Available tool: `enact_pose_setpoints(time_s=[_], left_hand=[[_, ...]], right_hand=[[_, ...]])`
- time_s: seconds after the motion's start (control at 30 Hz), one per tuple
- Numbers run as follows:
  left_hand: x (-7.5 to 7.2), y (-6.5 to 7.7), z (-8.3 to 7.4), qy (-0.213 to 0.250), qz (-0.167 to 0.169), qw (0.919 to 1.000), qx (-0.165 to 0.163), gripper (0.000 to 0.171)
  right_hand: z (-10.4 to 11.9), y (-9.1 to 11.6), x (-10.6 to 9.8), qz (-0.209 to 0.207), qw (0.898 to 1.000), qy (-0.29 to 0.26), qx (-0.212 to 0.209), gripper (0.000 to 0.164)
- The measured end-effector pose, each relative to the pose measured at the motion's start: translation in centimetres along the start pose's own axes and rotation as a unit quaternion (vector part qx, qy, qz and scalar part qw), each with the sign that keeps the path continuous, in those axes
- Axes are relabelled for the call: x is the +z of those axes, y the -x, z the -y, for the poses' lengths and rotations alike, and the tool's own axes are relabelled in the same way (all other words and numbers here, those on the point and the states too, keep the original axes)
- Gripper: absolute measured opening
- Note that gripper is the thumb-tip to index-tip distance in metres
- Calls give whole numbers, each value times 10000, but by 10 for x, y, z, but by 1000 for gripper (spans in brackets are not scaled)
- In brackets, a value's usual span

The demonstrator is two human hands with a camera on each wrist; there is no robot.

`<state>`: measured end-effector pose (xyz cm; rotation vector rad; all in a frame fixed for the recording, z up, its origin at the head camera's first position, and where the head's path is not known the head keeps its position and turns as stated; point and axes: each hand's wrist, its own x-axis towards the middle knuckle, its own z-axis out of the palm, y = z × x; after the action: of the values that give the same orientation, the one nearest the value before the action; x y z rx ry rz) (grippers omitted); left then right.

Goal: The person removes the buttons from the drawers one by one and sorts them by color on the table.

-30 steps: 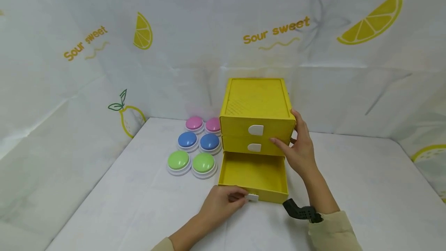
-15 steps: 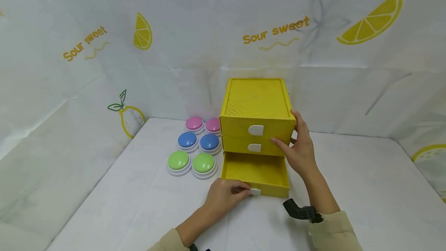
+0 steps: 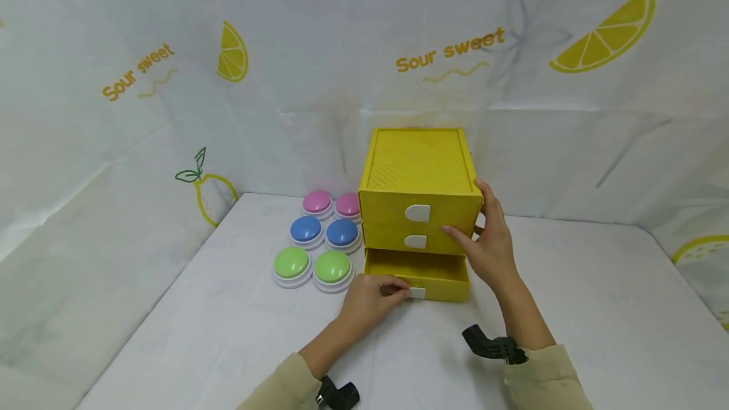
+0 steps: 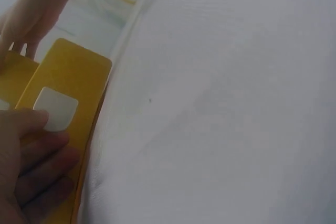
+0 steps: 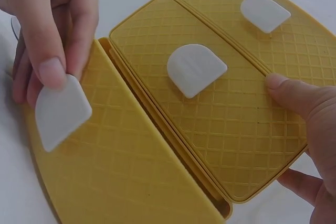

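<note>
A yellow three-drawer box (image 3: 421, 160) stands against the back of the table. Its bottom drawer (image 3: 447, 290) is pulled partway out, and the visible part of its inside holds nothing. My left hand (image 3: 367, 302) pinches the drawer's white handle (image 5: 63, 111) between thumb and fingers. On the box's right side, my right hand (image 3: 491, 245) grips the corner, thumb on the front of the middle drawer (image 5: 199, 103) and fingers round the side. The top drawer (image 3: 387, 207) and the middle one are pushed in, each with a white handle.
Left of the box sit push buttons in pairs on white bases: pink (image 3: 317, 201), blue (image 3: 305, 228) and green (image 3: 291, 262). A white cloth (image 3: 193, 334) covers the table, and a lemon-print sheet (image 3: 307, 81) hangs behind. Black wrist cameras (image 3: 488, 342) are on both arms.
The bottom drawer has slid inward toward the box, my left hand moving forward with its handle. My right hand has stayed in place on the box.
</note>
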<state>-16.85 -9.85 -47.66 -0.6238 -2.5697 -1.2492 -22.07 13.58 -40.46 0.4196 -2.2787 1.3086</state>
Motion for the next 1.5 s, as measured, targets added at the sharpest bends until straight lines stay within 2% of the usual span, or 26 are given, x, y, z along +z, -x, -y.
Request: enact_pose_setpoints(time_s=[0.3,0.67,0.9,1.27,1.5], left_hand=[[3,-18,7,-158,-124,9996,-209,6],[5,-38,16,-159,-163,9982,-561,8],[5,-43,17,-17,-212,9969,-759,10],[13,-43,17,7,-618,9961,-633,12],[16,-44,20,58,-803,9958,-430,14]], right_hand=[[-3,-2,1,-23,10000,54,-32,102],[-4,-1,4,-37,10000,15,-33,99],[-3,0,4,-55,9999,-56,-127,99],[1,-1,1,-56,10000,-5,-30,98],[-1,-1,1,-83,9999,17,-75,99]])
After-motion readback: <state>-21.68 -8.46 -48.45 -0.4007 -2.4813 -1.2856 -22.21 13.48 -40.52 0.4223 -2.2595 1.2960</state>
